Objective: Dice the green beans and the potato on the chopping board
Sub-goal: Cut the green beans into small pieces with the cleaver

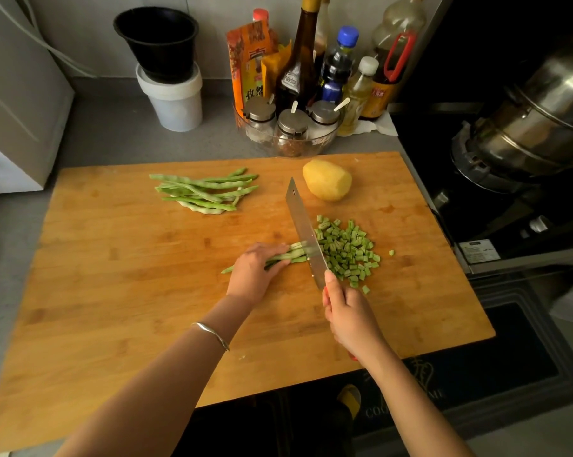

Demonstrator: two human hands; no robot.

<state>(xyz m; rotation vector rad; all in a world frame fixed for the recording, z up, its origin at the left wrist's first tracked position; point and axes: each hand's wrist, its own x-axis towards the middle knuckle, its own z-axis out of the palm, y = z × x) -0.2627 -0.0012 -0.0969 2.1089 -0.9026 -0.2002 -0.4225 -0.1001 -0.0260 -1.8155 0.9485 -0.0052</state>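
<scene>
several pods lie bunched as one bundle of beans [291, 255] near the middle of the chopping board [113, 291], pinned under the left hand [252, 275], whose fingers curl over them and hold them down. the right hand [347, 311] is wrapped tight round the handle of the knife [303, 232], its blade standing across the bundle's right end. just right of the blade, toward the board's right side, sits the diced pile [347, 250]. the whole beans [206, 192] wait near the board's far edge, left of centre, and the potato [326, 184], uncut, lies by the far edge, right of centre. to do this step well, by my judgement: keep the fingertips tucked back from the blade, feed the bundle rightward in short even steps so the pieces match the pile, and keep the ends level. the likely fault is a loose bean slipping out and cutting long.
</scene>
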